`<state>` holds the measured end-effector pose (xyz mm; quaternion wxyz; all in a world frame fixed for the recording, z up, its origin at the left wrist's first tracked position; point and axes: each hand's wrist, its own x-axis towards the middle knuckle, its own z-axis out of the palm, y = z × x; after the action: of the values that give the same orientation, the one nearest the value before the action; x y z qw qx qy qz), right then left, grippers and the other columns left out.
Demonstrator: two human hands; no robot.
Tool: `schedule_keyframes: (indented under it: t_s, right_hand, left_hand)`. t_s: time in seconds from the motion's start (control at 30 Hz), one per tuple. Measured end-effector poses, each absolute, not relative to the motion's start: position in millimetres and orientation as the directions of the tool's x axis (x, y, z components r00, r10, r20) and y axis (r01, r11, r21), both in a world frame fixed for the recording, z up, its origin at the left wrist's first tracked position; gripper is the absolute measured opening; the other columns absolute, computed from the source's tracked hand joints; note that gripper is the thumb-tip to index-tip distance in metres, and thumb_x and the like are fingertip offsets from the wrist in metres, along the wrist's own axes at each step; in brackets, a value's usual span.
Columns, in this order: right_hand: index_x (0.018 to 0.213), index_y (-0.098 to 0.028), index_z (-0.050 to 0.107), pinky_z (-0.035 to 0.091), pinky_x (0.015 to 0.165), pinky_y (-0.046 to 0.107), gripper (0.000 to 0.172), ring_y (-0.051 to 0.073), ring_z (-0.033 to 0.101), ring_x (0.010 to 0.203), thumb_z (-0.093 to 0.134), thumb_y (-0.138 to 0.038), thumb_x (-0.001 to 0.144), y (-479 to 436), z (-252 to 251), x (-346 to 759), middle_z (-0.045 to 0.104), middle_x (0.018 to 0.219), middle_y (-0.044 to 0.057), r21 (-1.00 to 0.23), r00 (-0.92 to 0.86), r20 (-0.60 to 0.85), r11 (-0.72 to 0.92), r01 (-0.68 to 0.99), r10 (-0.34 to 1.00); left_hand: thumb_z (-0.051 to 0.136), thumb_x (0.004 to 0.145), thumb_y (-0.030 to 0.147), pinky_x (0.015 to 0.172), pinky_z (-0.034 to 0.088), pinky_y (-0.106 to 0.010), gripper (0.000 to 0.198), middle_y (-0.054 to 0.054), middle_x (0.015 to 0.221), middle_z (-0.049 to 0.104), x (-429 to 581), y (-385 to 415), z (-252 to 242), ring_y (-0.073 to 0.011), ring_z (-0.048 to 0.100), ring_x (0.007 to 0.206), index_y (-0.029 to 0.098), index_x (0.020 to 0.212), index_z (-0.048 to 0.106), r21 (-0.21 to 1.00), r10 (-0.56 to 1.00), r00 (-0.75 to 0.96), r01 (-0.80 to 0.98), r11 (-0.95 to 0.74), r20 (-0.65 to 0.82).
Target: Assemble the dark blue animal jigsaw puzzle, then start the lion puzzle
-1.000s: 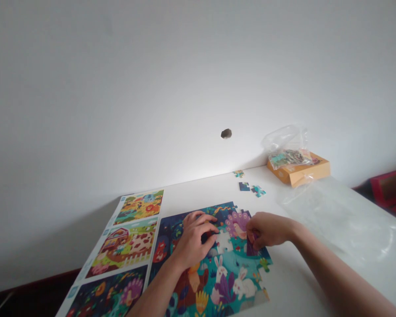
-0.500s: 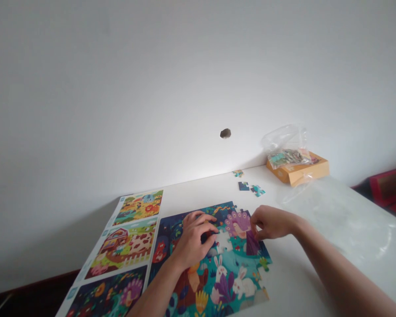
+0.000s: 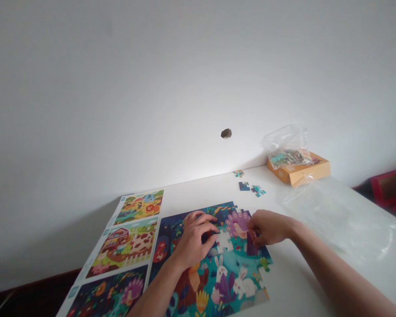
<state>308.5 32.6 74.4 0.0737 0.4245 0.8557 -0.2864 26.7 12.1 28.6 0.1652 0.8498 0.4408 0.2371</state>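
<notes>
A partly assembled jigsaw puzzle (image 3: 231,259) with rabbits, a peacock and dark foliage lies on the white table. A gap shows the white table near its middle. My left hand (image 3: 196,237) rests on the puzzle left of that gap, fingers spread and slightly bent, nothing in them. At the puzzle's right edge, my right hand (image 3: 267,229) has its fingers curled and pinched on a purple puzzle piece (image 3: 251,244) below the peacock. The fingers partly hide this piece, which lies flat among the others.
Loose puzzle pieces (image 3: 244,186) lie behind the puzzle. An orange box (image 3: 308,171) with a clear bag of pieces (image 3: 288,156) on top stands at the back right, beside a clear plastic sheet (image 3: 343,215). A picture sheet (image 3: 123,246) lies left. A wall rises behind.
My right hand has shifted slightly left and toward me along the puzzle's right edge, its fingertips now on the purple part. My left hand has stayed in place.
</notes>
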Motion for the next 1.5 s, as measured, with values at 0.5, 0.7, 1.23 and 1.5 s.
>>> schedule_keyframes:
  t_s: [0.5, 0.7, 1.23, 1.5]
  right_hand:
    - [0.082, -0.018, 0.077, 0.032, 0.049, 0.020, 0.020, 0.011, 0.052, 0.056, 0.071, -0.032, 0.067, 35.9, 75.0, 315.8, 0.066, 0.066, -0.002, -0.494, -0.616, -0.387, 0.410, 0.767, 0.686]
    - [0.075, -0.018, 0.076, 0.031, 0.048, 0.020, 0.015, 0.010, 0.051, 0.055, 0.071, -0.026, 0.064, 36.0, 73.4, 314.9, 0.064, 0.063, -0.003, -0.458, -0.606, -0.410, 0.420, 0.783, 0.682]
    - [0.079, -0.022, 0.072, 0.036, 0.062, 0.023, 0.010, 0.015, 0.058, 0.067, 0.063, -0.025, 0.077, 46.4, 55.6, 315.0, 0.068, 0.071, 0.000, -0.367, -0.393, -0.109, 0.330, 0.870, 0.913]
    - [0.132, -0.011, 0.055, 0.036, 0.098, 0.040, 0.049, 0.032, 0.050, 0.117, 0.054, -0.037, 0.090, 81.2, 21.0, 340.9, 0.057, 0.126, 0.021, -0.270, 0.040, 0.121, -0.005, 0.963, 0.992]
  left_hand:
    - [0.063, 0.084, 0.021, 0.102, 0.034, -0.049, 0.013, 0.000, 0.118, 0.068, 25.8, 12.0, 27.7, -0.0272, 0.050, 0.117, 0.030, 0.090, 0.072, 0.489, 0.825, 0.502, 0.668, -0.561, 0.260]
    - [0.063, 0.084, 0.021, 0.102, 0.034, -0.050, 0.013, 0.000, 0.119, 0.067, 26.7, 11.4, 27.9, -0.0271, 0.049, 0.117, 0.029, 0.089, 0.072, 0.493, 0.828, 0.498, 0.669, -0.557, 0.259]
    - [0.064, 0.083, 0.019, 0.103, 0.034, -0.050, 0.015, 0.001, 0.118, 0.068, 26.3, 12.0, 27.0, -0.0271, 0.051, 0.117, 0.030, 0.088, 0.072, 0.494, 0.829, 0.494, 0.669, -0.555, 0.263]
    - [0.064, 0.081, 0.019, 0.102, 0.034, -0.049, 0.015, 0.001, 0.117, 0.068, 27.0, 12.3, 26.7, -0.0270, 0.050, 0.117, 0.030, 0.087, 0.072, 0.492, 0.826, 0.491, 0.666, -0.561, 0.276]
